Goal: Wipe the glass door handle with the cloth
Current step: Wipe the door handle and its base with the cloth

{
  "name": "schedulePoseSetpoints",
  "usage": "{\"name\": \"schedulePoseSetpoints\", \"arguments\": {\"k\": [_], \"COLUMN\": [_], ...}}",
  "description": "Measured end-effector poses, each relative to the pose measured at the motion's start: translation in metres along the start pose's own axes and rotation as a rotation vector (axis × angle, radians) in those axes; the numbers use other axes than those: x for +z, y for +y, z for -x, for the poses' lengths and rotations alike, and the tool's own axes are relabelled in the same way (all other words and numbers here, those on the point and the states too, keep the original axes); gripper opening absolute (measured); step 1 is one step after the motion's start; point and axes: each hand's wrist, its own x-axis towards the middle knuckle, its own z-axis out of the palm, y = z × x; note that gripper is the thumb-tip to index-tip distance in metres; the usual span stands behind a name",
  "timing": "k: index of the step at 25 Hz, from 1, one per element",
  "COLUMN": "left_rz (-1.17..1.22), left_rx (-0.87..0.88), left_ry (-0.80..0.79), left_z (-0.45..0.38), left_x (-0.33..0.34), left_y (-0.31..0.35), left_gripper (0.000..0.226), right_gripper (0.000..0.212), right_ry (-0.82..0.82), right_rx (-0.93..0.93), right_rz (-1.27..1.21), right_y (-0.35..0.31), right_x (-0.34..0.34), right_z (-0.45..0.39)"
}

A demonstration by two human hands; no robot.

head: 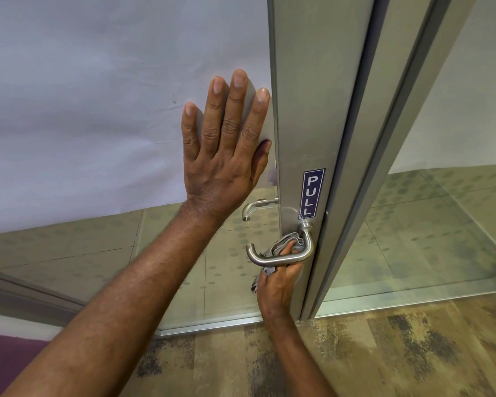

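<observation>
A brushed-metal lever handle [269,261] juts from the grey door frame [312,110], below a blue PULL sticker [312,193]. My right hand [279,285] reaches up from below and grips a grey cloth [287,242], pressing it behind and around the handle's bar near its bend. A tail of the cloth hangs under the hand. My left hand [226,150] lies flat with fingers spread on the frosted glass panel [98,110], just left of the frame and above the handle.
A second metal handle [255,208] shows through the glass on the door's far side. To the right a clear glass pane [441,224] meets the frame. A mottled brown carpet [384,353] covers the floor below, with a purple patch at the far left.
</observation>
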Motion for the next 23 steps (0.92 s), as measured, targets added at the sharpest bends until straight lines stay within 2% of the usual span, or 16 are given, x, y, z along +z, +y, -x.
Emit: {"name": "schedulePoseSetpoints", "arguments": {"k": [2, 3, 5, 7, 9, 12, 14, 16, 18, 20, 23], "left_rz": [-0.002, -0.015, -0.004, -0.003, -0.014, -0.028, -0.037, -0.042, -0.047, -0.043, -0.043], "left_rx": [0.008, 0.014, 0.008, 0.012, 0.011, 0.017, 0.013, 0.009, 0.008, 0.008, 0.002], "left_ry": [0.01, 0.012, 0.008, 0.001, -0.002, 0.003, 0.004, 0.008, 0.012, 0.007, 0.006], "left_z": [0.0, -0.001, -0.001, -0.001, 0.0, 0.0, 0.0, 0.0, 0.0, 0.0, 0.0], "left_x": [-0.001, -0.001, -0.001, -0.001, -0.002, -0.001, 0.0, 0.0, 0.0, 0.001, 0.001], "left_y": [0.002, 0.002, 0.001, 0.002, 0.002, 0.003, 0.002, 0.003, 0.003, 0.002, 0.002], "left_gripper": [0.056, 0.056, 0.056, 0.055, 0.054, 0.054, 0.053, 0.053, 0.053, 0.053, 0.052], "right_gripper": [0.098, 0.1, 0.095, 0.093, 0.096, 0.094, 0.074, 0.057, 0.059, 0.065, 0.074], "right_ry": [0.01, -0.003, -0.04, -0.028, -0.027, 0.071, 0.098, 0.073, -0.043, -0.11, -0.033], "right_rx": [-0.045, -0.135, -0.307, -0.32, -0.246, -0.04, -0.004, -0.053, -0.085, -0.042, 0.216], "right_rz": [0.004, 0.065, 0.191, 0.195, 0.166, -0.002, 0.025, 0.135, 0.241, 0.226, -0.076], "right_y": [-0.009, -0.011, -0.01, -0.01, -0.007, 0.0, 0.012, 0.033, 0.056, 0.075, 0.08], "right_x": [-0.005, -0.007, -0.008, -0.011, -0.008, 0.004, 0.009, 0.006, -0.002, -0.011, -0.017], "right_z": [-0.003, -0.005, -0.011, -0.012, -0.01, -0.003, 0.002, 0.005, 0.005, 0.004, -0.003]}}
